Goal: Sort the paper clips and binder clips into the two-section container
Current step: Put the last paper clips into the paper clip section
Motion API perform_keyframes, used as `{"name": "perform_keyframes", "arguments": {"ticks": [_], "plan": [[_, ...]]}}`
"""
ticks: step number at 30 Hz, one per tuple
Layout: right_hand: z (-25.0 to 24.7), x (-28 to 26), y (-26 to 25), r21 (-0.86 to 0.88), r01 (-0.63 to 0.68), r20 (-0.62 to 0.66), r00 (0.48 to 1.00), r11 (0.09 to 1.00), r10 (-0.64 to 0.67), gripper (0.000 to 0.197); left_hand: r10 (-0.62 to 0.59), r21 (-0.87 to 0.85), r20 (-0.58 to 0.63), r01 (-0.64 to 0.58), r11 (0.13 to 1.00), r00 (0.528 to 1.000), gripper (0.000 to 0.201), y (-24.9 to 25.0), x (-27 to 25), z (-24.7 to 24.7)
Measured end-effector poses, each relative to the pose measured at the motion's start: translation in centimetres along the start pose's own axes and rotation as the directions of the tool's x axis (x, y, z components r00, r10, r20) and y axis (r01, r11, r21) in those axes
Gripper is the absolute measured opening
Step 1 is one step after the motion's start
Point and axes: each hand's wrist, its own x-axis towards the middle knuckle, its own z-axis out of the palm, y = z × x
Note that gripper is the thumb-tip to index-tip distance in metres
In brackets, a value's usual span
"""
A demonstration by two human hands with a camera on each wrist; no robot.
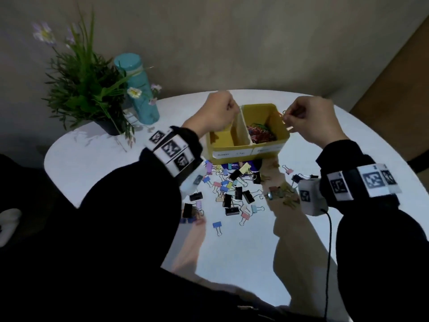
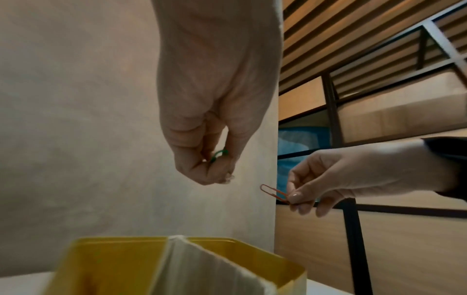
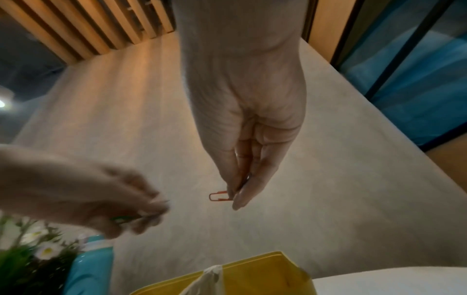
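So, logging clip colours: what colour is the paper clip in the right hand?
Orange-red; the paper clip in the right hand shows best in the left wrist view.

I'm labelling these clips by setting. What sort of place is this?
Probably an office lounge or meeting corner, not a workshop. A round white table stands against a plain wall with a potted plant and a teal bottle on it, and the wrist views show wooden slats and a dark-framed glass partition.
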Motion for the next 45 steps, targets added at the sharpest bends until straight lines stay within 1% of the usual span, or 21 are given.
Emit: {"name": "perform_keyframes", "arguments": {"ticks": [3, 7, 10, 12, 14, 17, 19, 22, 23, 24, 25, 27, 29, 31, 33, 34, 36, 38, 39, 42, 45], "plan": [[0.1, 1.3, 0.6, -0.01, -0.029, -0.045, 0.999, 1.0, 0.029, 0.024, 0.024, -0.109, 0.01, -0.023, 0.994, 1.0, 0.042, 2.7, 3.9, 2.5], [0.6, 1.8, 1.6, -0.039, -0.063, -0.068, 0.996, 0.997, 0.06, 0.026, -0.022, -0.056, 0.062, 0.025, 0.998, 0.998, 0.025, 3.5, 6.9, 5.7], [1.4, 2.1, 2.0, -0.067, -0.083, -0.056, 0.995, 0.994, 0.079, 0.014, -0.024, -0.051, 0.114, 0.03, 0.998, 0.993, 0.023, 2.9, 7.2, 5.9], [1.7, 2.1, 1.8, -0.102, -0.09, -0.062, 0.995, 0.991, 0.084, 0.008, -0.019, -0.05, 0.099, 0.024, 0.998, 0.995, 0.026, 2.5, 7.0, 5.4], [2.0, 2.1, 1.6, -0.109, -0.086, -0.048, 0.996, 0.99, 0.081, 0.009, -0.016, -0.06, 0.065, 0.02, 0.998, 0.998, 0.027, 1.9, 6.5, 4.5], [2.4, 2.1, 1.5, -0.092, -0.03, 0.055, 0.998, 0.995, 0.035, 0.031, 0.0, -0.074, -0.008, -0.001, 0.997, 1.0, 0.025, 1.0, 4.8, 2.8], [2.5, 1.6, 1.5, -0.073, 0.013, 0.076, 0.997, 0.997, -0.007, 0.038, 0.005, -0.064, -0.07, -0.01, 0.998, 0.998, 0.02, 0.2, 2.9, 1.9], [2.2, -0.5, 1.0, 0.013, 0.067, -0.021, 0.998, 0.998, -0.067, 0.026, 0.009, -0.062, -0.116, -0.017, 0.998, 0.993, 0.016, -1.1, -1.2, 0.9], [2.2, -1.6, 0.8, 0.038, 0.092, -0.02, 0.996, 0.995, -0.092, 0.02, 0.025, -0.053, -0.113, -0.031, 0.998, 0.993, 0.016, -1.5, -2.7, 0.6], [2.3, -2.9, 0.6, 0.055, 0.118, 0.026, 0.993, 0.992, -0.119, 0.015, 0.034, -0.04, -0.097, -0.038, 0.998, 0.995, 0.016, -2.0, -4.2, 0.3], [2.5, -4.2, 0.4, 0.062, 0.137, 0.12, 0.982, 0.989, -0.144, 0.012, 0.026, -0.029, -0.077, -0.028, 0.999, 0.997, 0.016, -2.7, -5.5, 0.1], [3.8, -6.6, 0.5, 0.013, 0.168, 0.366, 0.917, 0.986, -0.161, 0.013, -0.041, 0.009, -0.039, 0.041, 0.999, 0.998, 0.018, -4.5, -7.8, -0.1], [5.9, -8.0, 1.4, -0.092, 0.248, 0.501, 0.849, 0.964, -0.171, 0.023, -0.132, 0.064, 0.001, 0.131, 0.989, 0.991, 0.019, -7.0, -9.2, 0.3], [8.3, -8.8, 2.3, -0.168, 0.3, 0.573, 0.805, 0.939, -0.155, 0.043, -0.204, 0.127, 0.046, 0.197, 0.972, 0.978, 0.022, -9.1, -10.0, 1.4], [10.3, -9.4, 2.8, -0.214, 0.328, 0.619, 0.774, 0.92, -0.132, 0.061, -0.195, 0.152, 0.102, 0.178, 0.972, 0.976, 0.025, -10.1, -10.4, 2.8], [11.0, -9.9, 2.6, -0.233, 0.354, 0.628, 0.766, 0.906, -0.138, 0.065, -0.169, 0.146, 0.137, 0.149, 0.978, 0.976, 0.024, -10.4, -10.5, 3.4], [11.7, -10.7, 2.4, -0.235, 0.423, 0.649, 0.739, 0.875, -0.183, 0.063, -0.143, 0.155, 0.173, 0.116, 0.981, 0.975, 0.02, -10.5, -10.5, 4.5], [11.3, -11.5, 1.8, -0.181, 0.457, 0.68, 0.697, 0.871, -0.225, 0.055, -0.186, 0.201, 0.151, 0.154, 0.967, 0.971, 0.028, -10.5, -10.3, 5.1], [10.8, -11.6, 1.7, -0.165, 0.454, 0.683, 0.693, 0.876, -0.23, 0.05, -0.217, 0.229, 0.133, 0.183, 0.956, 0.967, 0.034, -10.3, -10.1, 5.3], [8.6, -11.3, 2.7, -0.183, 0.402, 0.617, 0.757, 0.897, -0.214, 0.038, -0.237, 0.307, 0.155, 0.182, 0.934, 0.959, 0.043, -9.7, -9.7, 5.6], [6.6, -10.6, 5.0, -0.295, 0.3, 0.545, 0.833, 0.907, -0.098, 0.045, -0.23, 0.334, 0.206, 0.153, 0.93, 0.951, 0.037, -9.6, -9.7, 5.5]]}}
